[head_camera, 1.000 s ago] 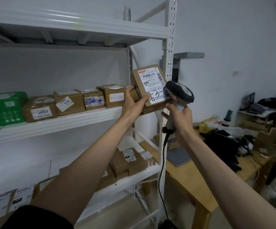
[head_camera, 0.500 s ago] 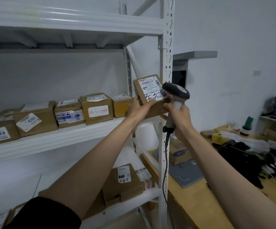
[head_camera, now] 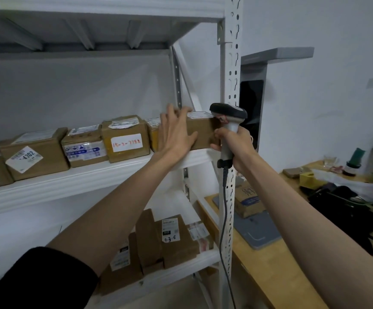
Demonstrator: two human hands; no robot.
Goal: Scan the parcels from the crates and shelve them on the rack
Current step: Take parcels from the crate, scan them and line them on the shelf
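Parcel (head_camera: 200,132) now sits at the right end of the middle shelf (head_camera: 80,184), at 3 o'clock of the box row, flat left hand (head_camera: 175,132) with straight fingers pressing its front, probably seating it. Right hand (head_camera: 234,143) grasps the scanner (head_camera: 229,121), a finger steadying the parcel's right edge. Half a second earlier the left hand held it up, label facing the scanner.

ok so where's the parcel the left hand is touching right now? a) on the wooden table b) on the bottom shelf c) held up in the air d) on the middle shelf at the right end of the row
d: the left hand lies flat against the parcel, which sits on the middle shelf at the right end of the row, by the rack post.
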